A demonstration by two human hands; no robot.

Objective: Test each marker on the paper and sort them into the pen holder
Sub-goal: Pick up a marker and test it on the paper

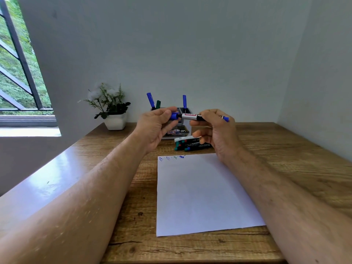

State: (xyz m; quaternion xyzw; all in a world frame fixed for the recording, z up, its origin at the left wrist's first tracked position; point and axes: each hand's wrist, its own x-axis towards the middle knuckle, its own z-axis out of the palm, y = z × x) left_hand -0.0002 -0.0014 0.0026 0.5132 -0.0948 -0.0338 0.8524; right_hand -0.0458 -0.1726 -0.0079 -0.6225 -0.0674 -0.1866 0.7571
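Wooden tabletop [285,161] set into a grey-walled corner, window with dark bars at far left. Potted plant [112,111] in a white pot sits at the back left.

Both hands raised above the tabletop, in front of the pen holder [181,121]. Left hand [156,126] pinches a blue cap [174,116] between thumb and fingers. Right hand [215,130] grips the marker [194,116] across its black-and-white barrel, held roughly level; blue end cap pokes out past the right-hand fingers. Cap sits right at the marker's left end; can't tell whether it is fully seated or just off the tip.

Pen holder mostly hidden behind the hands. Two blue markers [149,100] and one green marker [158,104] stand up in it: one blue and the green on the left side, the other blue on the right.

Pile of untested markers [185,144] lies flat on the tabletop just beyond the paper, near the right hand; green, red and blue end caps visible.

White paper [200,193] lies in the middle of the tabletop, between the forearms. Four small scribbles [171,158] along its top left edge: blue, blue, green, blue.
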